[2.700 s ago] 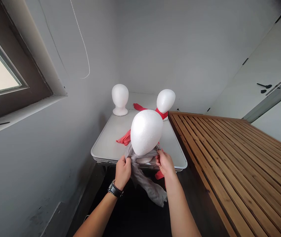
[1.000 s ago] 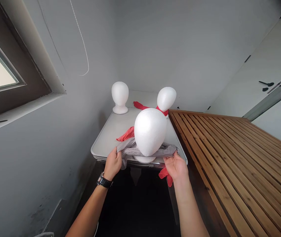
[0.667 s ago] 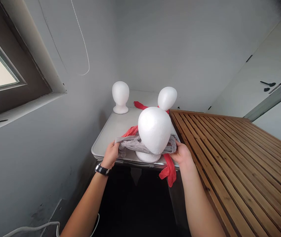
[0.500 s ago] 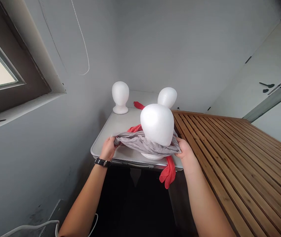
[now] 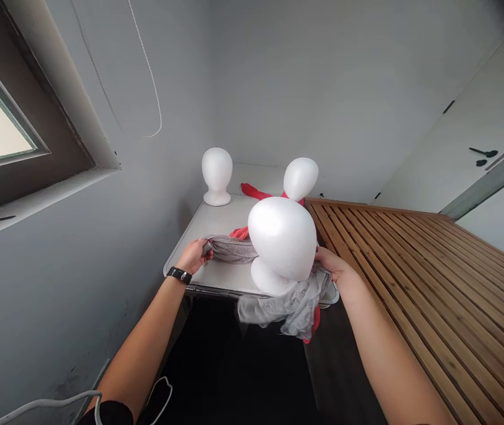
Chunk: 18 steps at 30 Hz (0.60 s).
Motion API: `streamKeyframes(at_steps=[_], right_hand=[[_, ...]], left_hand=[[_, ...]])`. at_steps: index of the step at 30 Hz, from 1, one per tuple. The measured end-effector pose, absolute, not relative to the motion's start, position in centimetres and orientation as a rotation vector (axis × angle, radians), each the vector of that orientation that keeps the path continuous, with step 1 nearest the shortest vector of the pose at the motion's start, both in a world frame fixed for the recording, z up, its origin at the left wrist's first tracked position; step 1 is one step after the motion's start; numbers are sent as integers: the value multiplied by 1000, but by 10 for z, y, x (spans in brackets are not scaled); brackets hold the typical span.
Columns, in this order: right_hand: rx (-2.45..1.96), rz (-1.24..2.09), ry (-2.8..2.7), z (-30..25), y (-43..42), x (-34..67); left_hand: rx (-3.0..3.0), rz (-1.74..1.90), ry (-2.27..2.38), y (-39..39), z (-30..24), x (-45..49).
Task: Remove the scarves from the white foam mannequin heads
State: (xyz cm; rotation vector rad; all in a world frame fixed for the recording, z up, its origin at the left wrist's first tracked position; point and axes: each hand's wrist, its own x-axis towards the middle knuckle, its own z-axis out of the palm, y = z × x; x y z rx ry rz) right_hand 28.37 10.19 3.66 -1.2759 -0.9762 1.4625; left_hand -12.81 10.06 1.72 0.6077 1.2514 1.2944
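Observation:
A white foam mannequin head [image 5: 282, 236] stands tilted at the front of the small table. Left of it, my left hand [image 5: 194, 255] is closed on one end of a grey scarf [image 5: 234, 250]. The scarf runs behind the head's neck to my right hand [image 5: 330, 264], which grips it at the right side. Its other end hangs loosely in front of the head's base, past the table's front edge. A red scarf [image 5: 240, 233] lies partly hidden behind the head, and a bit of red shows beneath the hanging grey cloth. Some fingers of my right hand are hidden.
Two more white heads stand at the back, an upright one [image 5: 217, 176] and a leaning one [image 5: 300, 178] with red cloth at its neck. The table [image 5: 198, 224] meets a slatted wooden bench [image 5: 402, 265] on the right. A white cable [image 5: 43, 404] runs at lower left.
The grey scarf has moved from across the head's front to behind its neck, with its loose end dropping forward on the right. The front head tilts more.

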Motion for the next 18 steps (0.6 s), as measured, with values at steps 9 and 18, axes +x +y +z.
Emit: streamKeyframes(at_steps=[9, 18], right_hand=[[-1376, 1500, -1113, 63, 123, 294], [-1387, 1156, -1383, 97, 180, 303]], left_hand=[[518, 1223, 1112, 124, 47, -132], [1167, 1326, 1354, 176, 112, -121]])
